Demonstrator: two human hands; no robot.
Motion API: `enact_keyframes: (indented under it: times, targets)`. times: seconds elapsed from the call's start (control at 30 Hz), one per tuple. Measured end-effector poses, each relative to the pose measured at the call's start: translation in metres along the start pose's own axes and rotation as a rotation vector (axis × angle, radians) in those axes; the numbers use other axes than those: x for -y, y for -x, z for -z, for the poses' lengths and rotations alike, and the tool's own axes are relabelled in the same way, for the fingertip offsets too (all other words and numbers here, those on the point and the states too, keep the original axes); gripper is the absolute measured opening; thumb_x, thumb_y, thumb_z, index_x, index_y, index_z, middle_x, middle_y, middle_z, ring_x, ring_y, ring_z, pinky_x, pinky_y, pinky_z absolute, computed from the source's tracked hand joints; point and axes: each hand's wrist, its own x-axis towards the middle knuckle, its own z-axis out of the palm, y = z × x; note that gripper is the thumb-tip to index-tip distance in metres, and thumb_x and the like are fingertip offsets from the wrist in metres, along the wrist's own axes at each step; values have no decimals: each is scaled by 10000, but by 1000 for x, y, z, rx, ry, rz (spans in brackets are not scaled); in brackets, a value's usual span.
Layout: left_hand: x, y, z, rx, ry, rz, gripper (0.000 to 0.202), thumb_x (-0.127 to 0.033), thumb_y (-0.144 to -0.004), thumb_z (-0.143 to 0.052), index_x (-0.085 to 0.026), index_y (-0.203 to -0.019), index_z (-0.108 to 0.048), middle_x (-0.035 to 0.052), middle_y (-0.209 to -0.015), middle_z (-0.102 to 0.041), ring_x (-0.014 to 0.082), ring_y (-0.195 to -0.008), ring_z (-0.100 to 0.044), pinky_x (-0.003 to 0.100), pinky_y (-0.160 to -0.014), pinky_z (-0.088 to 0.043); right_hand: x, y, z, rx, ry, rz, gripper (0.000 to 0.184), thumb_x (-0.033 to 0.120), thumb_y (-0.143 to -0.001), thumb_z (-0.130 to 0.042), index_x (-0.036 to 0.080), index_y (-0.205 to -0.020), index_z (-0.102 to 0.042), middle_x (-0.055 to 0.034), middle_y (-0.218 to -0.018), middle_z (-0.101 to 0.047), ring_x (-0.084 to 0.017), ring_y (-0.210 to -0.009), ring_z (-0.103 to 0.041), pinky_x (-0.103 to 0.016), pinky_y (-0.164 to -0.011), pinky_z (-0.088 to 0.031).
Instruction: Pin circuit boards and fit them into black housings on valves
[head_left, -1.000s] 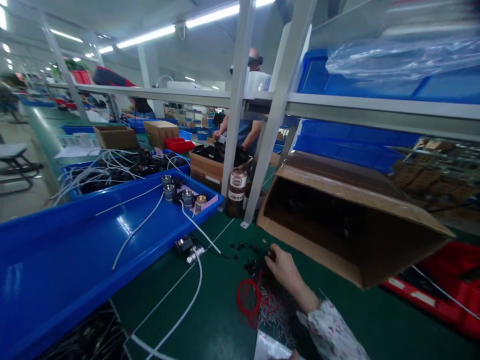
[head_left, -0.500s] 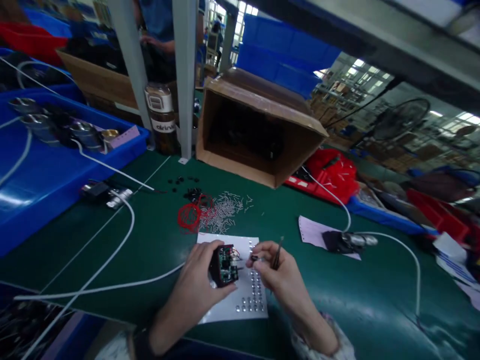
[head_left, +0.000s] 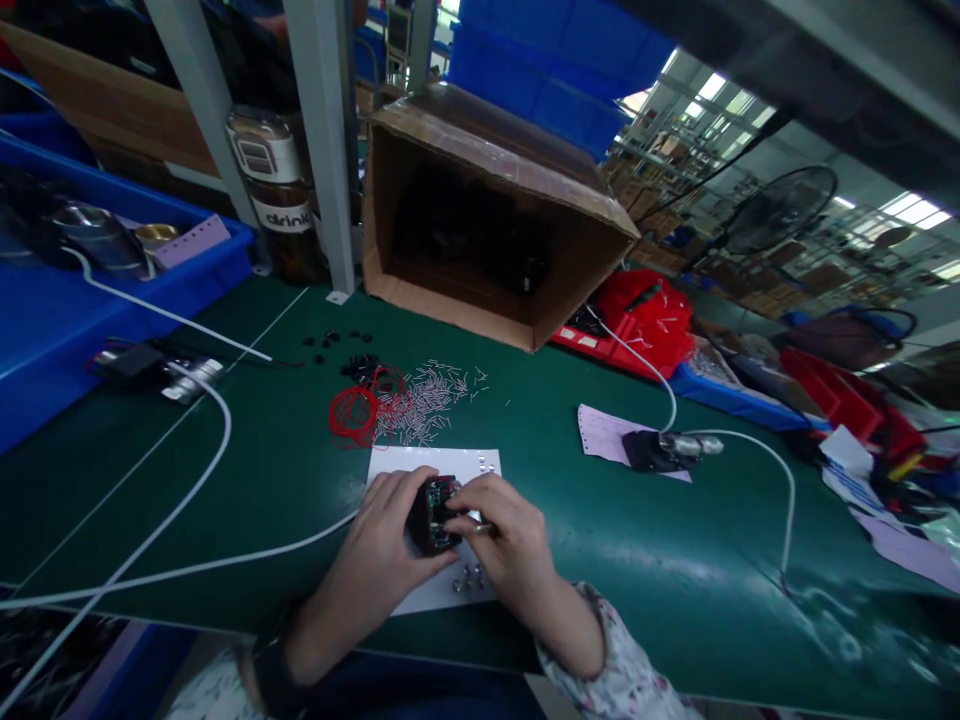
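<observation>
My left hand (head_left: 379, 553) is wrapped around a small black module with a green circuit board (head_left: 432, 512), holding it over a white sheet (head_left: 420, 462) with small shiny dots. My right hand (head_left: 504, 540) is closed and pressed against the module's top, fingers pinched together; a thin metal tool pokes out under them. What the fingertips pinch is hidden. Just beyond the sheet lie a heap of small metal pins (head_left: 427, 398), a red wire coil (head_left: 356, 412) and several small black parts (head_left: 337, 345).
An open cardboard box (head_left: 480, 215) lies on its side behind the green bench mat. A blue tray (head_left: 67, 300) with metal fittings stands left, with white cables (head_left: 180, 480) trailing across. Red and blue bins (head_left: 660, 320) sit right. A brown bottle (head_left: 274, 195) stands by the posts.
The view dropped from the shelves to the bench. My right hand came back from the black parts, joined the left at the module, then closed in onto it.
</observation>
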Motion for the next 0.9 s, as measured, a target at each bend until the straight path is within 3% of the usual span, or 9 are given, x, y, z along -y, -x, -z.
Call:
enact_keyframes:
  times: [0.1,0.27,0.33,0.53,0.67,0.8,0.9]
  targets:
    - [1,1,0,-2,8,7,690,-158,-639,-804,-236,-1193,-401,66,-1104,-553,280,-1041,-508,465,-893,-451,-2,0,-1,2,11,-36,57,164,-876,-579,173,-902,-629,-52,-806,-607,-166,-751,-599,-255,-656,-514]
    - [-2,1,2,9,-5,-21,652,-211,-684,-784,-240,-1203,-390,71,-1114,-551,281,-1054,-512,456,-911,-445,4,-7,14,337,166,-27,193,128,-921,-446,174,-985,-623,-70,-915,-612,-167,-799,-600,-266,-669,-504]
    - [-3,0,3,8,-2,-31,640,-227,-691,-788,-239,-1195,-394,66,-1104,-554,277,-1042,-515,446,-901,-447,8,-9,16,404,225,-32,227,110,-917,-421,179,-1031,-605,-74,-957,-611,-169,-807,-593,-268,-666,-501]
    - [-4,1,5,-13,0,-15,585,-180,-719,-730,-236,-1193,-391,57,-1093,-554,259,-1015,-516,429,-891,-441,15,-3,1,220,322,-110,125,103,-888,-467,153,-928,-575,-66,-847,-589,-182,-724,-581,-267,-573,-464]
    - [-5,2,4,-31,-16,-18,503,-174,-751,-648,-214,-1184,-396,79,-1091,-549,266,-1011,-517,445,-883,-447,22,-7,-3,270,477,-193,44,207,-861,-604,177,-890,-591,-56,-865,-560,-177,-694,-568,-252,-498,-397]
    - [0,4,-2,-91,-39,-25,502,-228,-760,-625,-189,-1202,-392,104,-1093,-550,282,-1021,-532,466,-881,-465,22,-20,-4,233,478,-290,241,427,-827,-653,195,-859,-595,-50,-888,-540,-162,-652,-540,-256,-494,-366]
    - [4,4,-1,-76,15,53,550,-296,-726,-679,-189,-1194,-412,108,-1128,-550,290,-1062,-540,478,-918,-461,11,-25,3,74,207,-345,375,546,-777,-661,184,-825,-575,-53,-849,-571,-191,-724,-554,-300,-597,-432]
